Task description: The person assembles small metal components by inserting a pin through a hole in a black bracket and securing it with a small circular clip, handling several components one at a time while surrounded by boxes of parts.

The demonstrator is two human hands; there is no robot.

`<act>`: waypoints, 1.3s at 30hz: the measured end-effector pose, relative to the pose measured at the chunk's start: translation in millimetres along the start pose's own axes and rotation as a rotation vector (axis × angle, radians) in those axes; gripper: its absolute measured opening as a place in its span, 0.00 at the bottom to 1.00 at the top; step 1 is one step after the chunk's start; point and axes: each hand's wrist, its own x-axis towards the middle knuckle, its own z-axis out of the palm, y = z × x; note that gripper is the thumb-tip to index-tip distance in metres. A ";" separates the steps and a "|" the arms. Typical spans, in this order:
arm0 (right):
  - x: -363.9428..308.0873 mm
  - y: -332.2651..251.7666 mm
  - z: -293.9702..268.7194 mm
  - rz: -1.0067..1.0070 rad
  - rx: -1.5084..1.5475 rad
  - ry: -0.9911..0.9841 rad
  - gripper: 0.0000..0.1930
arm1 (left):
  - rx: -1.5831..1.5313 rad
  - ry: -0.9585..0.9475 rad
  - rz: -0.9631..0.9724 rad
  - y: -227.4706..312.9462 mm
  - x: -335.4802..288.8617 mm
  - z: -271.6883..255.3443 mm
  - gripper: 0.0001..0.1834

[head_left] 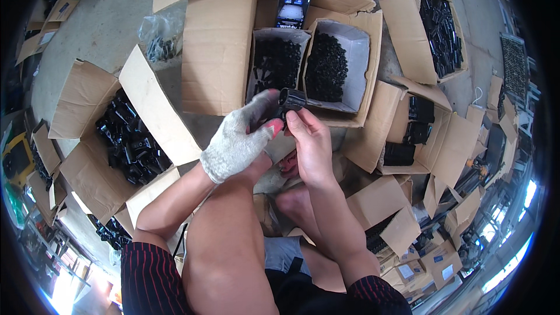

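Note:
In front of me, my left hand (236, 140), in a whitish knit glove with red on a fingertip, is closed on a small black plastic part (291, 99). My bare right hand (312, 146) pinches the lower right side of the same part between thumb and fingers. Just beyond the hands, two grey-lined trays stand side by side in a large cardboard box (219, 52). Small black pieces (274, 58) fill the left tray, and more tiny black pieces (328, 61) lie in the right tray (360, 61). What sits between my fingertips is partly hidden.
A lit phone (293, 7) leans behind the trays. On the left an open carton (87, 166) holds jumbled black parts (131, 140). To the right, one carton (373, 125) has stacked black parts, another (408, 41) long black pieces. A clear plastic bag (160, 35) lies on the floor.

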 end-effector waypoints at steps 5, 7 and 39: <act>16.8 -5.0 -6.3 -0.185 -0.380 0.114 0.17 | -0.418 -0.046 -0.150 -13.4 8.5 -0.2 0.23; 45.8 -10.4 -31.5 -0.258 -0.587 0.205 0.15 | -0.442 -0.009 -0.167 -21.9 11.6 -4.4 0.21; 131.0 16.9 -75.8 0.050 -1.274 0.191 0.12 | -0.518 0.106 -0.242 -40.5 16.0 1.3 0.23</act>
